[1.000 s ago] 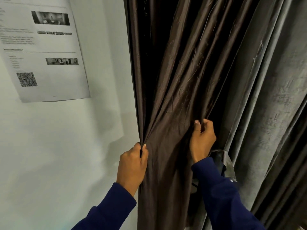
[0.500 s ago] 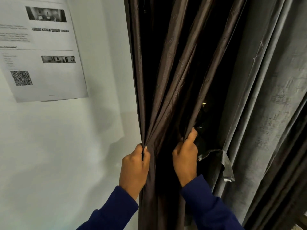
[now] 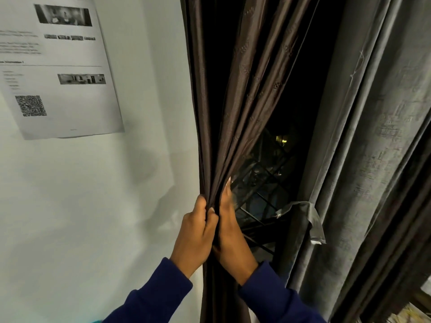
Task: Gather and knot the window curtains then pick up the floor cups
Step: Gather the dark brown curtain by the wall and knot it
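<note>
A dark brown curtain point(image 3: 235, 117) hangs beside the white wall, its folds bunched into a narrow bundle at hand height. My left hand point(image 3: 196, 231) grips the bundle from the left, fingers curled around the fabric. My right hand point(image 3: 229, 231) presses against the bundle from the right, fingers pointing up along the folds. A thicker grey curtain point(image 3: 373, 159) hangs to the right. No cups are in view.
A printed sheet with a QR code point(image 3: 58, 71) is stuck to the white wall point(image 3: 93, 206) at the left. Between the two curtains the dark window point(image 3: 275, 183) with a metal grille shows. A grey tie-back strap point(image 3: 307, 220) hangs on the grey curtain.
My right hand swept the brown fabric leftward until it met the left hand. The spread curtain is now a tight bundle, and the window behind it has come into view.
</note>
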